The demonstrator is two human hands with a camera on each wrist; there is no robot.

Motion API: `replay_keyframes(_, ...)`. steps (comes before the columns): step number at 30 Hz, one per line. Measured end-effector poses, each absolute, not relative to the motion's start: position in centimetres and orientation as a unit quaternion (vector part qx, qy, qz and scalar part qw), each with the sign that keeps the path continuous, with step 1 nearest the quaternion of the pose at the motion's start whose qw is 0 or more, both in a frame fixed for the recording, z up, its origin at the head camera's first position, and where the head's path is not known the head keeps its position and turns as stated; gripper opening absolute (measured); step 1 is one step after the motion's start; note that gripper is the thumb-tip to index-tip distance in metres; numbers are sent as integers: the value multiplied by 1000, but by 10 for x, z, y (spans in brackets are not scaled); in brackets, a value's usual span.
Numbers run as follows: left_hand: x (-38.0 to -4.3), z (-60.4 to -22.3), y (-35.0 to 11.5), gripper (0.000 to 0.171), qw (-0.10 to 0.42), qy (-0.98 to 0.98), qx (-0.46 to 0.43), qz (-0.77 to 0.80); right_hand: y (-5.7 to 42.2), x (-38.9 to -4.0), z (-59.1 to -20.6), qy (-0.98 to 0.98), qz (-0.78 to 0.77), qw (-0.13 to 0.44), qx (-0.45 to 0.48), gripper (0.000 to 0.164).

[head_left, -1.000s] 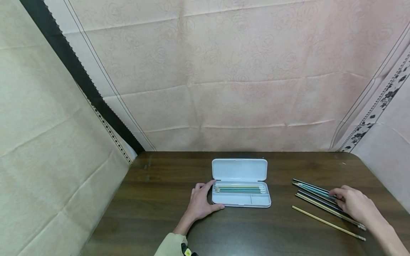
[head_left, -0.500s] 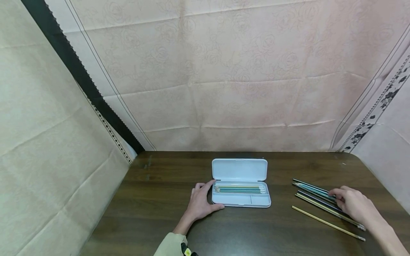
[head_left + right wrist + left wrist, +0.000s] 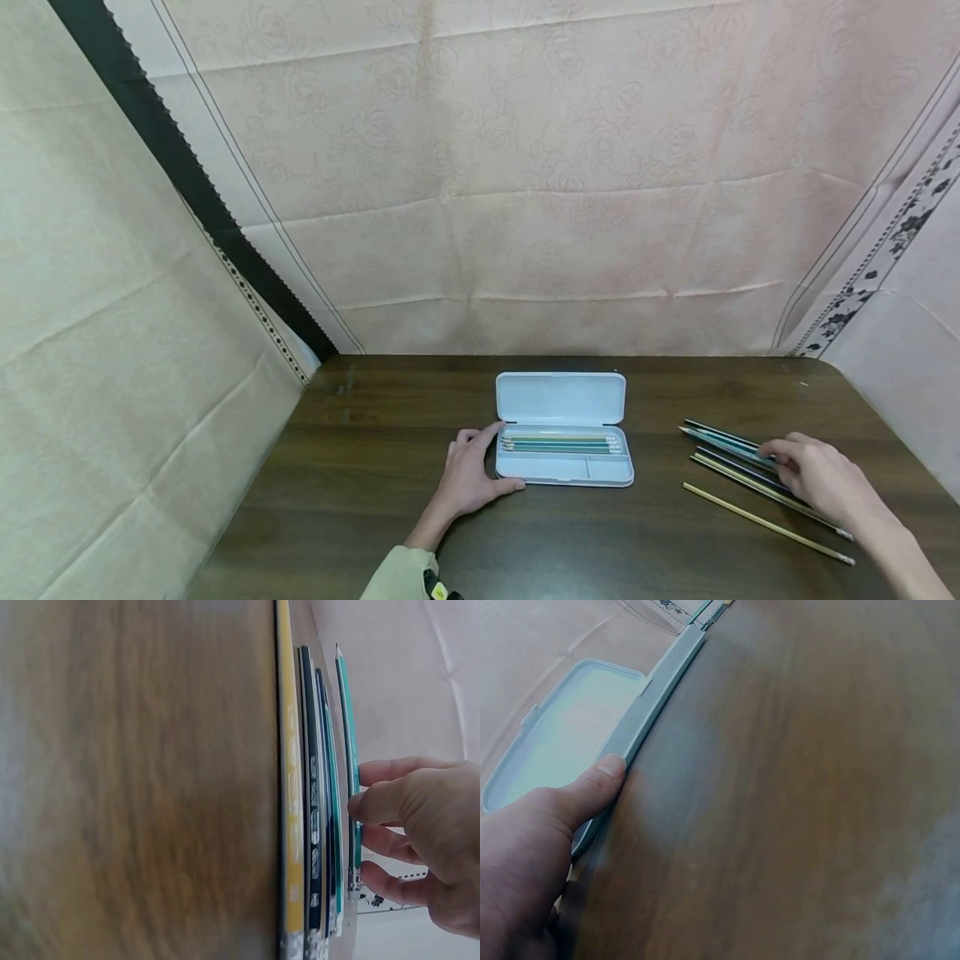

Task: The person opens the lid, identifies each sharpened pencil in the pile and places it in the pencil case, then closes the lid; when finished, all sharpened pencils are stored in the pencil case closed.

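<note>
A light blue pencil case (image 3: 561, 398) lies on the table with its lid raised at the back. Several green and yellowish pencils (image 3: 557, 446) lie in its rear compartment. My left hand (image 3: 471, 477) holds the case's left end, thumb at the front edge and a finger at the back corner. Over at the right, my right hand (image 3: 823, 482) pinches a teal pencil (image 3: 346, 712) between thumb and fingers. In the right wrist view that pencil is raised apart from the others, its sharpened tip pointing away. Beside it lie a black pencil (image 3: 312, 780) and a yellow pencil (image 3: 291, 795).
One yellow pencil (image 3: 765, 522) lies by itself in front of the loose bunch. The dark wooden table (image 3: 360, 500) ends at the back against a pale patterned cloth (image 3: 562, 208). More cloth hangs at the left (image 3: 112, 375) and right.
My right hand has moved slightly left and up, and the teal pencil in it has shifted left out of the bunch. The left hand and case stay put.
</note>
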State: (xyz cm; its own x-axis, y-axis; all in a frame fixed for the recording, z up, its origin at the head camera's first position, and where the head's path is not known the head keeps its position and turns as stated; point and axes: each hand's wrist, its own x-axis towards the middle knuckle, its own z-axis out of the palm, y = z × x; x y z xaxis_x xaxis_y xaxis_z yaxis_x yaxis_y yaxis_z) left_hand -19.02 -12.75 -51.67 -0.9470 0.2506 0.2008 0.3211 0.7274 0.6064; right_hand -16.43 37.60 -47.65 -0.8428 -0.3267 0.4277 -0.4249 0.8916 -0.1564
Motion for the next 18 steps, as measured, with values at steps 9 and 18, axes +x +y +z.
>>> replay_keyframes(9,-192,-519,-128,95,57,-929,-156,-332,357,-165,-471,-940,135,223,220,38)
replay_keyframes(18,-191,-517,-128,95,57,-930,-152,-331,333,-169,-463,-921,145,243,269,41)
